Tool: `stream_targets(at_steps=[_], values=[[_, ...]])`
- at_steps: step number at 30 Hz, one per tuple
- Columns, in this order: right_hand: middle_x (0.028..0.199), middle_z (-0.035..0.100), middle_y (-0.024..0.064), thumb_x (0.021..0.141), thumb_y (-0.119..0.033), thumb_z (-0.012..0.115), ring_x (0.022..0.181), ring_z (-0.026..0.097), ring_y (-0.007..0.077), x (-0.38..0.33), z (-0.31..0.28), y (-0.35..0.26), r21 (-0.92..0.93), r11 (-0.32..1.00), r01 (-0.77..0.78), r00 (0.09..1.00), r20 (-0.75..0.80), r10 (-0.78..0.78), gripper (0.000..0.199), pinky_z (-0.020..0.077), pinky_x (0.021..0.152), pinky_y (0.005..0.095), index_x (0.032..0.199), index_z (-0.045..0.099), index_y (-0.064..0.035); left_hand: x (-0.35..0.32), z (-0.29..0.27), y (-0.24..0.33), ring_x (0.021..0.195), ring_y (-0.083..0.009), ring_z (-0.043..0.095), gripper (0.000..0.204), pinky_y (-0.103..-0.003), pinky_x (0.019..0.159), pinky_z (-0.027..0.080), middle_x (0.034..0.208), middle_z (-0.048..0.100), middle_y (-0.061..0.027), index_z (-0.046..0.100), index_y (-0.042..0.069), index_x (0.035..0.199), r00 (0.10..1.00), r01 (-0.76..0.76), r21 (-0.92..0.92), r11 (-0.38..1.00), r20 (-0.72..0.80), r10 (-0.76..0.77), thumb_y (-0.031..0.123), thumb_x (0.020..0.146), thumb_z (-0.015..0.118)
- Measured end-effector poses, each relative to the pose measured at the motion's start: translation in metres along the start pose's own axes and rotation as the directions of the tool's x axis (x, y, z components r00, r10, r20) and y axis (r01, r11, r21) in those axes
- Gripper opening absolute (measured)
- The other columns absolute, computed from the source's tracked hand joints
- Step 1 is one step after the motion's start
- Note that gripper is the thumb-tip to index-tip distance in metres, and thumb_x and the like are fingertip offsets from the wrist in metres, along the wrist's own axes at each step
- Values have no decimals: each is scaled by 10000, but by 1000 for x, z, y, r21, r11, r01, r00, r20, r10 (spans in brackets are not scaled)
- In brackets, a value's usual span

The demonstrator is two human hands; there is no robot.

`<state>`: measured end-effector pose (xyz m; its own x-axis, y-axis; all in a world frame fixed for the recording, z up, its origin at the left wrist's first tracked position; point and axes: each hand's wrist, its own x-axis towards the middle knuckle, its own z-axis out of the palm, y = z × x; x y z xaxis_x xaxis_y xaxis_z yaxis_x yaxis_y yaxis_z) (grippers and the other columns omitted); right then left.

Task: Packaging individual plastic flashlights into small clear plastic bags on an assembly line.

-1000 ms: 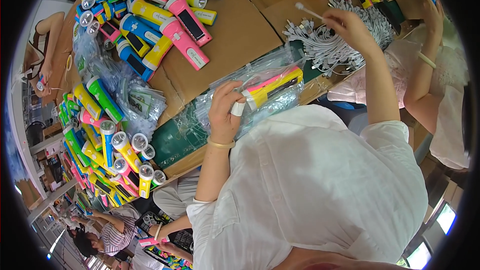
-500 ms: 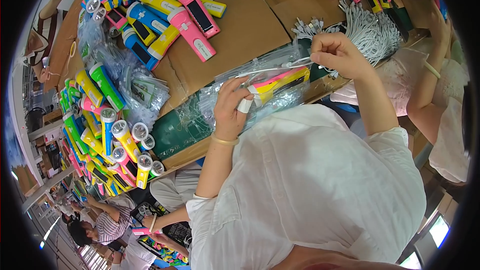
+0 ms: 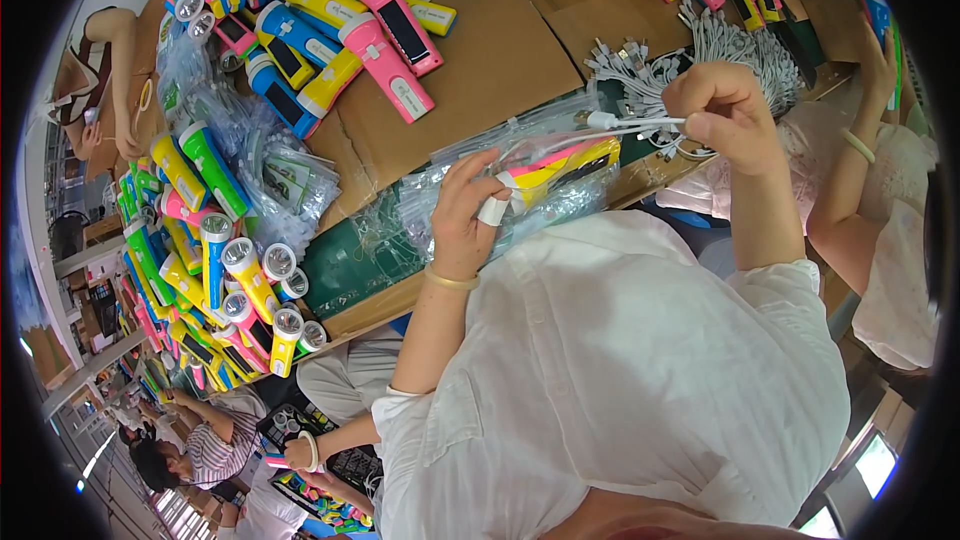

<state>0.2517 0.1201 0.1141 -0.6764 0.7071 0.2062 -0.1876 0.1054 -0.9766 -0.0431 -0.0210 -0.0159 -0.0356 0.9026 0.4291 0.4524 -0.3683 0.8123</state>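
My right hand (image 3: 728, 115) pinches a short white USB cable (image 3: 645, 124), its plug pointing left over the bags. A clear plastic bag (image 3: 512, 152) lies in front of me, its edge under the closed fingers of my left hand (image 3: 465, 208), which has white tape on one finger. A yellow and pink flashlight (image 3: 568, 172) with a dark panel rests at the bag, right of my left hand; whether it is fully inside I cannot tell. Beyond my right hand spreads a heap of white cables (image 3: 745, 60).
Colourful flashlights (image 3: 390, 50) lie on cardboard (image 3: 470, 70) at the far side. More flashlights (image 3: 205, 270) are heaped at left, beside a pile of clear bags (image 3: 270, 165). The green tabletop (image 3: 350, 265) has a wooden edge. A co-worker's arm (image 3: 850, 180) is at right; others sit at left.
My right hand has moved right and slightly up with the cable. The cable, stretched close to my left fingers before, now stands away from them. My left hand is almost unmoved.
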Motion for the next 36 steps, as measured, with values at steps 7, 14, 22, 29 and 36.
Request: stream_targets(at_steps=[7,14,22,29,36], values=[[635,509,-18,862,-134,707,580,428,79,10,25,10,-388,893,-228,963,48,267,230,318,526,279,733,559,-14,-1,-1,0,1135,-349,651,128,-416,992,510,1233,693,-172,685,37,960,1000,-11,-5,1000,-2,11,53,847,743],[654,628,80,890,-214,713,585,587,218,34,45,30,-695,701,-159,892,204,404,228,440,549,367,791,649,-19,-10,-6,13,905,-210,661,131,-305,832,527,1009,707,-115,682,-2,980,940,334,46,941,-85,-329,53,887,753],[711,650,83,908,-267,750,638,606,276,59,83,63,-452,880,-149,883,340,324,263,484,617,381,915,656,-21,-6,-11,36,827,-211,661,134,-296,774,528,962,708,-110,698,-6,1005,950,281,18,960,-147,-275,9,877,732],[755,580,90,894,-209,767,660,566,267,55,91,89,-514,858,7,882,407,236,219,451,605,371,935,654,-25,-3,-9,32,834,-228,694,122,-292,776,543,948,724,-113,708,15,975,965,197,-22,980,-172,-197,-17,858,720],[858,619,118,889,-151,750,812,609,273,25,12,81,-641,767,-22,943,242,230,187,476,710,366,916,672,17,-17,-8,13,834,-129,663,101,-253,771,530,909,708,-56,699,-2,965,826,433,-316,844,-236,-512,-44,876,722]])
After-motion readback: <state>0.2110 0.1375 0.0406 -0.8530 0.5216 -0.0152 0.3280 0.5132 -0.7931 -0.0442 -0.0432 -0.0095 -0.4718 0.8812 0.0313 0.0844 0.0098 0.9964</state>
